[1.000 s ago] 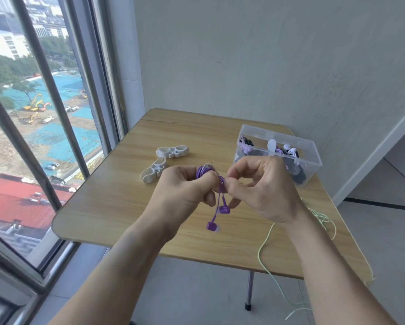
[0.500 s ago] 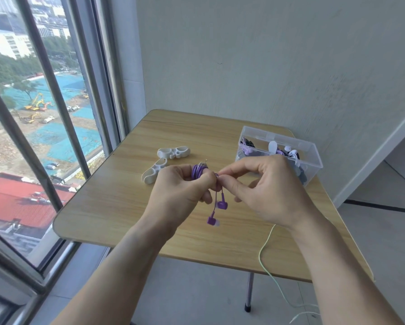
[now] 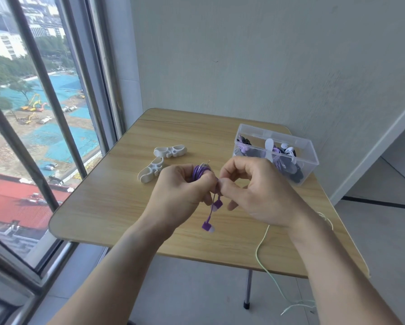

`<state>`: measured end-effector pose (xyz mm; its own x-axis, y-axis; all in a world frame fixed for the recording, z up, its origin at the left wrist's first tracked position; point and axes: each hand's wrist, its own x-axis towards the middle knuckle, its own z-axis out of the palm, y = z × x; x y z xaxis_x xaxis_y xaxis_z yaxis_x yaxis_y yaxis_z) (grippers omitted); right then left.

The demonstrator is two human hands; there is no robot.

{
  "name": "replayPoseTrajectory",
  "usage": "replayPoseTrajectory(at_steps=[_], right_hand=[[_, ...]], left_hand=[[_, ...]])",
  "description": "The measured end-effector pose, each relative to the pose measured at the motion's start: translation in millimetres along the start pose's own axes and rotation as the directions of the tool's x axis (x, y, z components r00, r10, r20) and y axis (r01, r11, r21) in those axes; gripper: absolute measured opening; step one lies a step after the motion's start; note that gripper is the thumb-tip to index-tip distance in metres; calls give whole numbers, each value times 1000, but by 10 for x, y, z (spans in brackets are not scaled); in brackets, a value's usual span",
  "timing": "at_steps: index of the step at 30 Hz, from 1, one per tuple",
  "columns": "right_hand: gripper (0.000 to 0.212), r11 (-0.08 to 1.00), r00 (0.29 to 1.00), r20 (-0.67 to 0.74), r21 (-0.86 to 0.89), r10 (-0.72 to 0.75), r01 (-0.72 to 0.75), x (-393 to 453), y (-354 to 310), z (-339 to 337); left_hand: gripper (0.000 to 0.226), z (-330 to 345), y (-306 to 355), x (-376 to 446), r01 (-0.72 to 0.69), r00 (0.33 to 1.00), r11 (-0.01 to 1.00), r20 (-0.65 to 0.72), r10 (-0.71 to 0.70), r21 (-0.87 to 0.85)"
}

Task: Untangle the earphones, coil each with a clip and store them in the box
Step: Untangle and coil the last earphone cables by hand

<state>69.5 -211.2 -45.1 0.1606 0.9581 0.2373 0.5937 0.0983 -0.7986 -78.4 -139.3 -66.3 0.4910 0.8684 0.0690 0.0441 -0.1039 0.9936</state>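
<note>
In the head view, the left hand [image 3: 180,195] grips a purple earphone coil [image 3: 199,172] above the middle of the wooden table [image 3: 107,202], its loops standing roughly upright, while the right hand [image 3: 255,191] pinches the cord just beside it with thumb and forefinger. Two purple earbuds [image 3: 212,214] hang straight down below the hands. Two white clips [image 3: 160,161] lie to the left, a clear plastic box [image 3: 311,156] holding coiled earphones sits at the right rear, and a pale green cable [image 3: 262,254] trails off the near edge.
</note>
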Motion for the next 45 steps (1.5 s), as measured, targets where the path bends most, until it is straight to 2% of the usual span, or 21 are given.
replayPoseTrajectory(at_steps=[2,8,12,18,21,24,27,30,33,36,38,40,45], right_hand=[[8,999,999,-34,49,-1,3,1,27,-2],[5,997,989,-144,60,-35,44,5,90,-95],[26,992,995,-92,113,-38,48,8,93,-44],[7,1000,997,-77,2,-30,30,13,43,-28],[8,997,997,-64,-47,53,-56,20,49,-25],[8,981,981,36,25,191,-192,37,69,-8],[8,963,964,112,95,243,-254,47,102,-20],[5,962,964,63,72,259,-263,44,130,-9],[4,962,968,-46,125,248,-241,55,133,26],[9,952,967,-8,177,254,-248,45,112,34],[15,956,965,13,136,261,-260,35,106,47],[17,958,965,15,110,263,-263,40,131,65],[16,931,955,125,221,270,-292,74,214,83]], left_hand=[[24,-6,2,-1,-1,1000,1000,25,2,-11],[22,-111,0,40,-22,998,999,-54,20,-32],[21,-70,-5,17,-52,998,999,-19,52,-7],[18,-62,-43,22,-136,989,988,71,131,73],[15,-32,-75,3,-209,975,961,117,190,180],[18,4,-119,5,-282,959,896,117,257,344],[22,12,-138,4,-315,949,842,127,289,438],[25,47,-147,-11,-354,934,790,136,332,501],[16,56,-112,-7,-300,954,848,128,272,438],[22,58,-96,-15,-246,968,887,152,201,391],[32,51,-152,7,-277,961,823,160,227,497],[24,56,-203,43,-302,952,745,148,268,594],[18,84,-242,63,-354,934,712,189,303,607]])
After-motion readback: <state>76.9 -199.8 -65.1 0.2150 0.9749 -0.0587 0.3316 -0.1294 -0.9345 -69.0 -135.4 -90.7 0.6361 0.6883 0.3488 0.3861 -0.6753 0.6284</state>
